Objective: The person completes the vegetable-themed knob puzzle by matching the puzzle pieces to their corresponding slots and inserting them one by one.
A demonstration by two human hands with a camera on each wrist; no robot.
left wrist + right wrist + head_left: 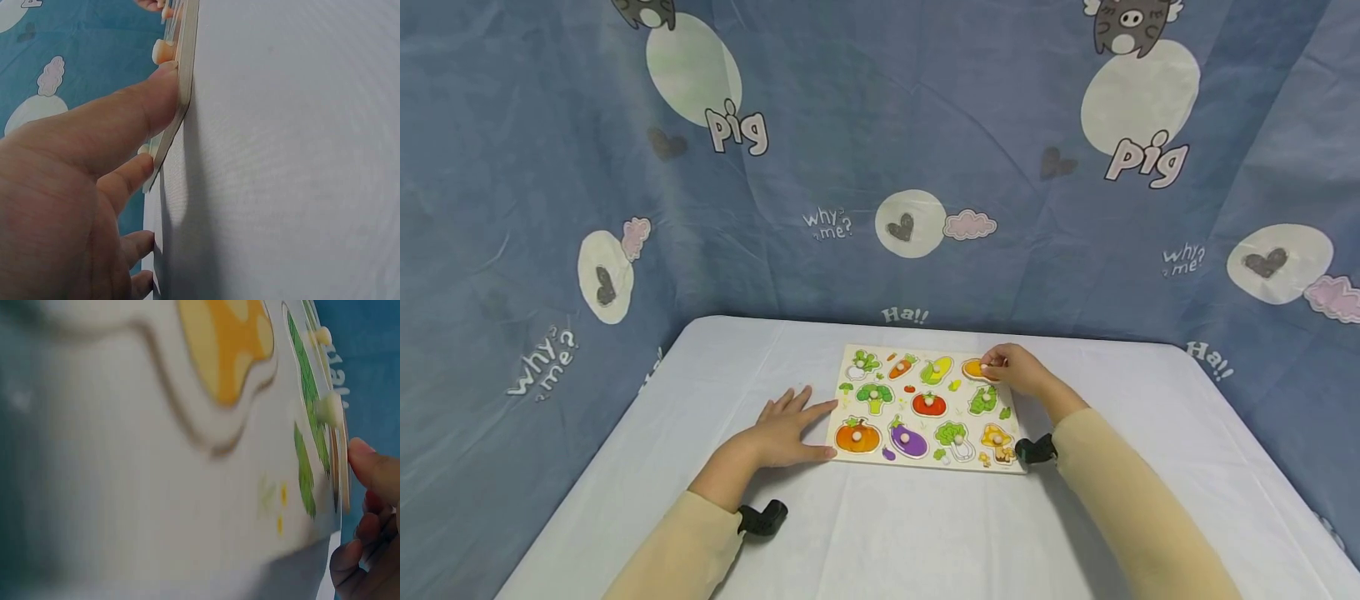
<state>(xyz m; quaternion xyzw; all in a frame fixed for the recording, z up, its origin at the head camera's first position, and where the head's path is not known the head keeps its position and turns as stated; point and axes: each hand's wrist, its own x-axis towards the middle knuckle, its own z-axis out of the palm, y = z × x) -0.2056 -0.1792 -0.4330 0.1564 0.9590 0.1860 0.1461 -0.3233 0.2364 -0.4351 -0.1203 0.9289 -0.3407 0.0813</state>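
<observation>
A cream wooden knob puzzle board [958,407] with vegetable pieces lies on the white table. At its upper right corner my right hand [1018,371] pinches an orange oval puzzle piece [972,369], partly hidden by the fingers; whether it is seated in its slot I cannot tell. In the right wrist view my right hand [375,519] has its thumb at a thin piece's edge. My left hand [778,437] lies spread at the board's left side, thumb and index finger touching its edge. The left wrist view shows the left thumb [137,103] against that edge.
Among the other pieces are a pumpkin [857,436], an eggplant [908,440], a tomato [929,405] and a broccoli [875,398], with small knobs. Black wrist cameras [763,518] are strapped to both wrists. A blue printed curtain [820,283] hangs behind the white table [910,533].
</observation>
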